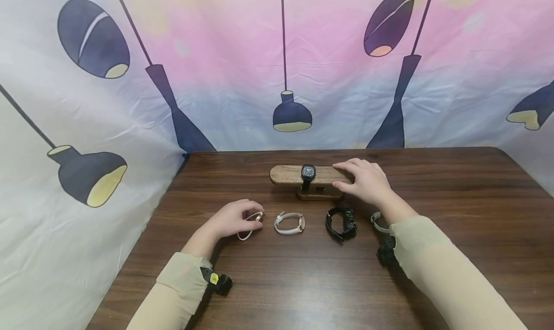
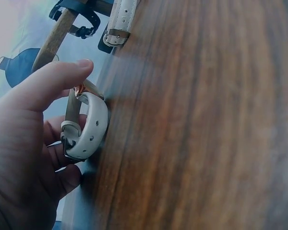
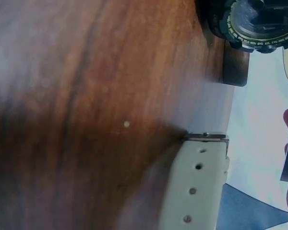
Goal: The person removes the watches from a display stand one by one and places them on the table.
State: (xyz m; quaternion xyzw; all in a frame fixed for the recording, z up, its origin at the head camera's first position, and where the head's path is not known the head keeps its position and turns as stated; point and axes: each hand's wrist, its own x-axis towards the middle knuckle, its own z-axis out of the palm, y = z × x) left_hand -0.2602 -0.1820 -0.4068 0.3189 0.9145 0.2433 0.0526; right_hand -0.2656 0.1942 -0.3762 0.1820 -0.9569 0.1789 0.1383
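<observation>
My left hand (image 1: 235, 218) pinches a white-strapped wristwatch (image 2: 97, 127) at the left of the table. In the left wrist view its thumb lies by the rose-gold case, with fingers behind the buckled strap. My right hand (image 1: 368, 180) grips the right end of a wooden watch stand (image 1: 285, 174), fingers over the top and thumb at the front. A black square-faced watch (image 1: 308, 172) is fastened round the stand's bar. In front of the stand lie a second white watch (image 1: 289, 231), a chunky black watch (image 1: 342, 226) and a pale green-strapped watch (image 3: 194, 187), partly hidden by my right forearm.
The dark wood table (image 1: 294, 282) runs back to a hanging cloth (image 1: 242, 108) printed with lamps, which also covers the left side. A small black camera (image 1: 222, 284) is strapped to my left wrist and another (image 1: 386, 251) to my right.
</observation>
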